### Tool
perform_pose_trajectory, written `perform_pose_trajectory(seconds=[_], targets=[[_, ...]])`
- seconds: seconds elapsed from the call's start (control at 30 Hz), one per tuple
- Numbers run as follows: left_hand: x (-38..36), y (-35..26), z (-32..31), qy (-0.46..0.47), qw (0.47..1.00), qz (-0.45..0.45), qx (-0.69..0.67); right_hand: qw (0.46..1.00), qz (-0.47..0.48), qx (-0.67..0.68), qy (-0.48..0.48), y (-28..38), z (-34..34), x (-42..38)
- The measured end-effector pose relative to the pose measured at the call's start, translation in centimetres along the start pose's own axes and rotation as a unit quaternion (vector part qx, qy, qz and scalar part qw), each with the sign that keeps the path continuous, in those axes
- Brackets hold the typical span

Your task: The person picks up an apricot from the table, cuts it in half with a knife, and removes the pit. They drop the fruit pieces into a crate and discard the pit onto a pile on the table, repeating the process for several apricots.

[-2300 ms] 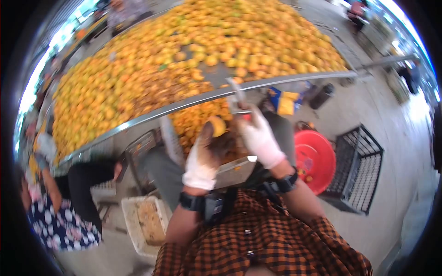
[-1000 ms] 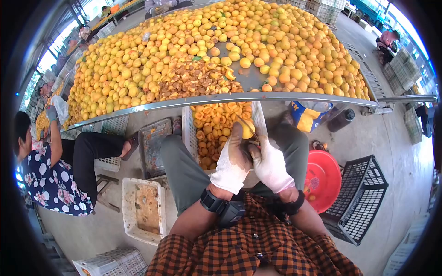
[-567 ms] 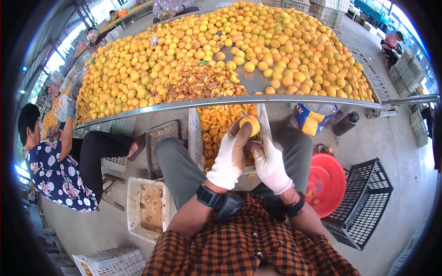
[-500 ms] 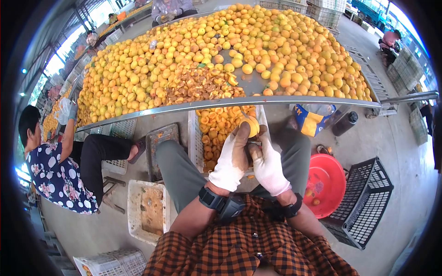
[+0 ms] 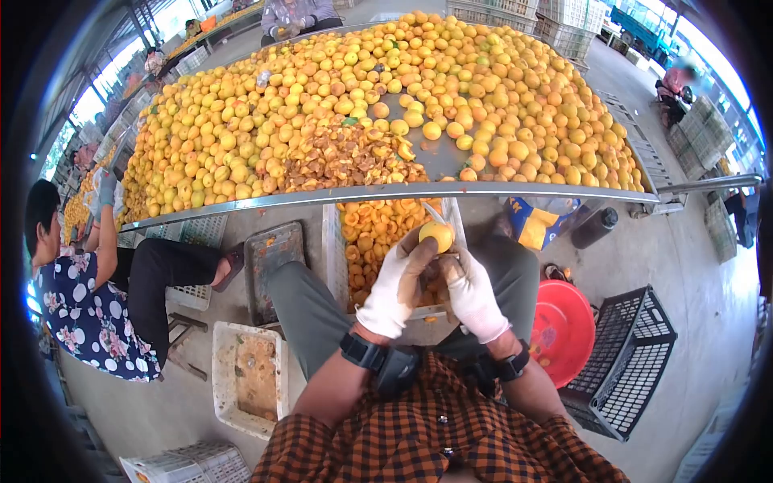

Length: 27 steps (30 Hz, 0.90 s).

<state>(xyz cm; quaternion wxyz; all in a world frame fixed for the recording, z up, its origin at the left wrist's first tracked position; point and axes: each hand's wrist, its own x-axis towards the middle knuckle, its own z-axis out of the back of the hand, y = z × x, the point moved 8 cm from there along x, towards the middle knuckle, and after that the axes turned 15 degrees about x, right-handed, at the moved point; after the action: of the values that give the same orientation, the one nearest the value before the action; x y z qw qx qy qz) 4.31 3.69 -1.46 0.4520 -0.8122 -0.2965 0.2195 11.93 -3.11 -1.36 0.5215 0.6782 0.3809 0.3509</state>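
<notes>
My left hand (image 5: 396, 286), in a white glove with stained fingers, grips a yellow-orange apricot (image 5: 436, 237) between thumb and fingers. Close against the fruit's right side is my right hand (image 5: 473, 294), also gloved. Its fingers are closed round a tool whose thin blade (image 5: 435, 213) seems to rise behind the apricot; the handle is hidden. Below both hands a white crate (image 5: 332, 256) holds halved apricots (image 5: 378, 233) between my knees. Whole apricots (image 5: 241, 137) cover the metal table (image 5: 362, 196) ahead, with a heap of pits and scraps (image 5: 346, 157) near its front edge.
A person in a floral top (image 5: 88, 314) sits at the left. Around me are a dark tray (image 5: 262, 298), a dirty white crate (image 5: 278, 370), a red basin (image 5: 576, 322), a black crate (image 5: 624, 362) and a dark bottle (image 5: 594, 229). Another person (image 5: 299, 18) works across the table.
The view has shifted slightly, so the table edge sits lower. The apricot is turned in my fingers, and a thin blade now shows above it. The person at the left has raised their hands.
</notes>
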Motion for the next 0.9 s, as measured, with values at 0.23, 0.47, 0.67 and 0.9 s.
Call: perform_pose_trajectory(seconds=[0.23,0.47,0.67,0.9], targets=[[0.5,-1.2,1.6,0.082,0.987,-0.018,0.134,0.986,0.047,-0.111,0.112,1.5,-0.4,0.4],[0.3,-0.8,1.0,0.078,0.997,-0.014,0.008,0.981,0.001,-0.126,0.145,1.0,-0.4,0.8],[-0.3,0.1,0.5,0.086,0.996,0.004,-0.014,0.987,0.033,-0.097,0.123,2.2,0.4,0.0],[0.0,-2.9,0.2,0.094,0.949,0.016,0.301,0.948,0.012,-0.211,0.237,3.1,1.5,0.6]])
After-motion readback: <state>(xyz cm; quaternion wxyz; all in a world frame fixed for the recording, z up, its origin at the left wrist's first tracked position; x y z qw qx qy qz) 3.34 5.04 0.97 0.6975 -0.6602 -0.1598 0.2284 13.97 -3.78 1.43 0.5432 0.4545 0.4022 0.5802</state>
